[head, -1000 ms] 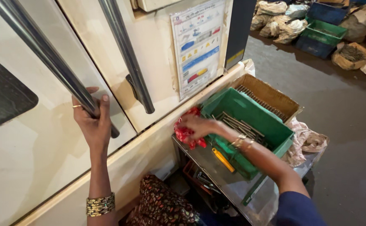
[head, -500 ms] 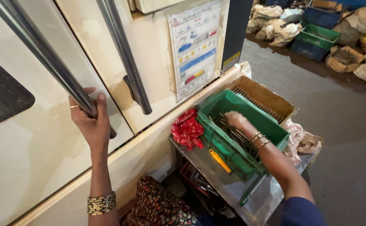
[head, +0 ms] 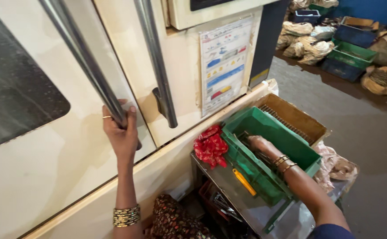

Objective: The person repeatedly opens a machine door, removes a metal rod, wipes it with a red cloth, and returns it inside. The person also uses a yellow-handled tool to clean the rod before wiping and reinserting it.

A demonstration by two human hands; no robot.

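Steel door handle [head: 87, 66] is gripped by the closed left hand [head: 120, 132]; the right hand [head: 257, 144] is sunk in the green crate [head: 290, 146], its grip unclear.

- left hand [head: 120, 135] is bare, with a thin ring on one finger, looks like a plain metal band
- further down that arm, near the bottom edge, there's a chunky stack of gold-coloured bangles [head: 126, 216] with dark bits in them
- right hand [head: 257, 142] is bare too, can't spot any ring
- a few thin bracelets [head: 283, 161] sit loosely on the right wrist, gold-toned
- dark blue sleeve [head: 333, 232] just peeks in at the right upper arm
- patterned fabric [head: 178, 219] low down, dark red-brown with small pale print
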